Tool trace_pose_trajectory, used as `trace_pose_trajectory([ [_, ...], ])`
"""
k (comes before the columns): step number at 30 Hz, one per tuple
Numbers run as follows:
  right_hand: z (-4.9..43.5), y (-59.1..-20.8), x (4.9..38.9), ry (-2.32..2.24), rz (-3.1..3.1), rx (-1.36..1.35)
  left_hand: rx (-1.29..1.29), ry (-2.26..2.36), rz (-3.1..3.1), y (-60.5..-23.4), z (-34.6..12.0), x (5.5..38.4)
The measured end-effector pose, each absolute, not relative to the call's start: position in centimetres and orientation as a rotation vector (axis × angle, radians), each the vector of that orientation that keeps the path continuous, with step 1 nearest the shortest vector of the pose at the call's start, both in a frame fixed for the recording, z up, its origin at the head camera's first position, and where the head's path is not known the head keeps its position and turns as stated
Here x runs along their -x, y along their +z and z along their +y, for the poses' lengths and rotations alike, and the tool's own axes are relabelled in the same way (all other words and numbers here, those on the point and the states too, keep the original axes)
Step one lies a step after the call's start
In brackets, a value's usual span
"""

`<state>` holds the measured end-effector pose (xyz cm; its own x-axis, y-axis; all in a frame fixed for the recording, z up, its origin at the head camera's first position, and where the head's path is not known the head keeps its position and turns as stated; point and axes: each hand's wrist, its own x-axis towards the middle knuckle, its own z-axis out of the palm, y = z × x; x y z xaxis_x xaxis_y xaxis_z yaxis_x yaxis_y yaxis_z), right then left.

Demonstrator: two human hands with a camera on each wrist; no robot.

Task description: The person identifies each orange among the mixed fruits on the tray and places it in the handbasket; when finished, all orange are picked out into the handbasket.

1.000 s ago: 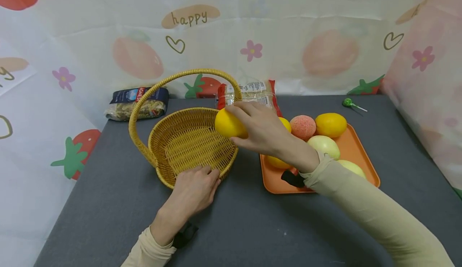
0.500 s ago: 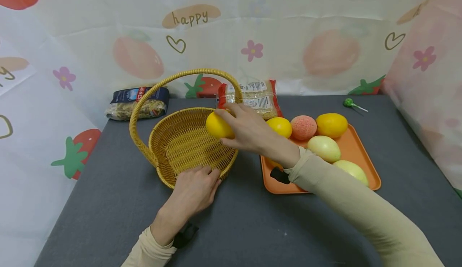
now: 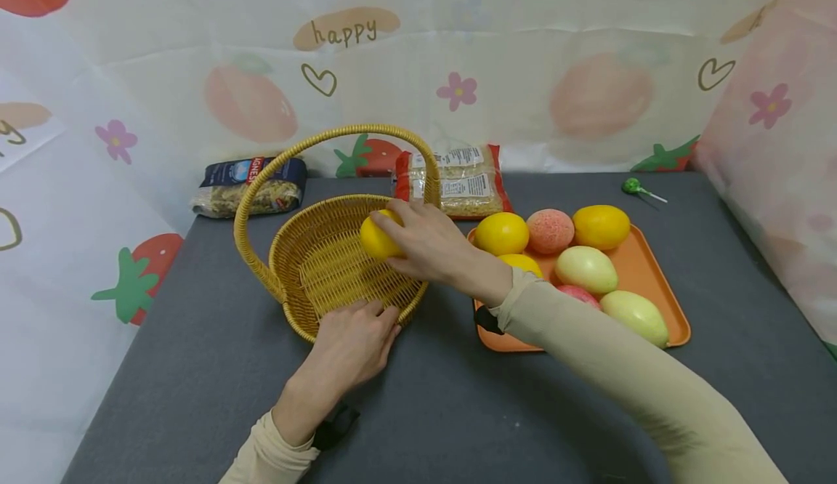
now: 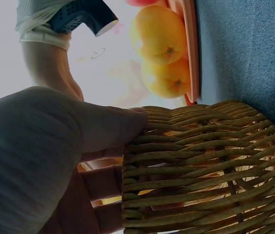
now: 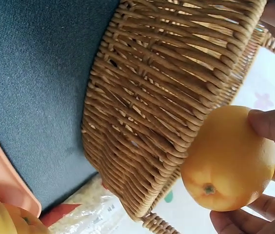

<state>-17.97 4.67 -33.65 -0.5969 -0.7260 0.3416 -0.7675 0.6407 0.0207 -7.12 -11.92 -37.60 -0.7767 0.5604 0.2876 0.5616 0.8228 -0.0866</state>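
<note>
A yellow wicker basket [image 3: 343, 273] with a tall arched handle stands on the table. My left hand [image 3: 356, 339] grips its near rim; the left wrist view shows the thumb outside the wicker [image 4: 201, 175] and fingers inside. Over the basket's right side, my right hand [image 3: 431, 245] holds a round yellow-orange fruit, seemingly an orange [image 3: 375, 238]. In the right wrist view, thumb and fingers lie around the orange [image 5: 230, 156], beside the basket rim. To the right, an orange tray [image 3: 644, 259] bears several fruits, partly hidden by the right forearm.
Behind the basket lie a dark blue pasta bag [image 3: 251, 186] on the left and a red-edged clear bag [image 3: 467, 179] on the right. A green lollipop [image 3: 633, 186] is at the back right. A printed cloth [image 3: 510, 48] hangs behind the table.
My right hand has carried the orange left and slightly down, further over the basket. More tray fruit is uncovered by the forearm. The left hand has stayed at the rim.
</note>
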Motion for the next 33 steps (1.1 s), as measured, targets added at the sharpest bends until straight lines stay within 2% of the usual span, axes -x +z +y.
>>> trace_pose_trajectory([
  [33, 3.9, -34.7, 20.3, -0.008, -2.903, -1.196, 0.836, -0.033, -2.713, -37.7, -11.9, 7.0],
])
